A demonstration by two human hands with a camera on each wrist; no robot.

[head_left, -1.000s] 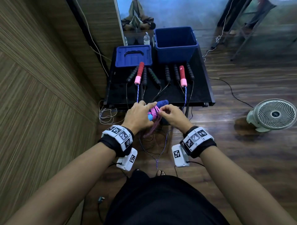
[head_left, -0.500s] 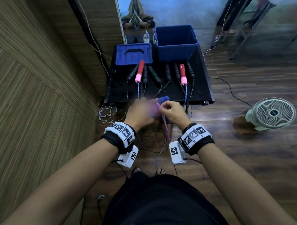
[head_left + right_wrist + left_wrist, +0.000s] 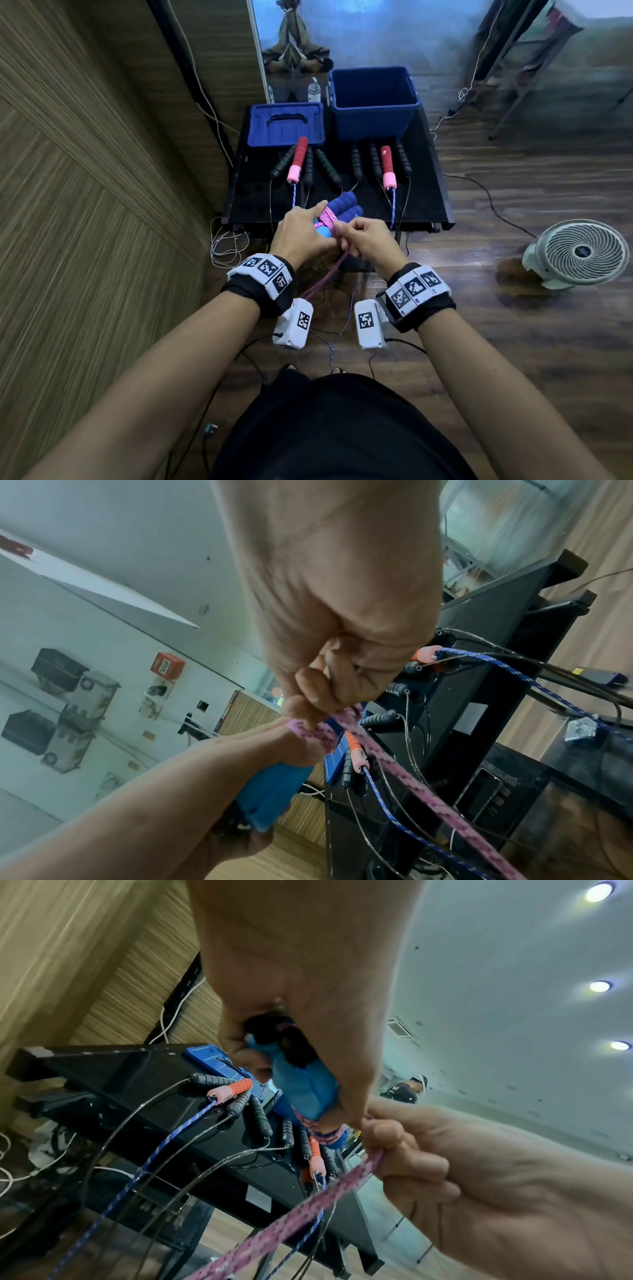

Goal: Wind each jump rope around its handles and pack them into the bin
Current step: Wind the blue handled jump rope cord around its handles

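My left hand (image 3: 301,233) grips the pair of blue jump-rope handles (image 3: 344,205) held together over the table's front edge, their light-blue ends (image 3: 301,1091) in its palm. Pink rope (image 3: 327,216) is wound in several turns around the handles. My right hand (image 3: 363,240) pinches the loose pink rope (image 3: 308,1207) close beside the windings; the rest hangs down towards the floor. The open blue bin (image 3: 373,102) stands at the table's back right.
On the black table (image 3: 424,205) lie two red-and-pink handles (image 3: 298,161) with a blue braided rope and several black handles (image 3: 356,161) with thin cables hanging over the front. A blue lid (image 3: 286,125) lies at back left. A fan (image 3: 579,253) stands on the floor at right.
The right hand carried the pink rope around the handles, adding a turn; the handle bundle now shows further forward, clear of the left hand.
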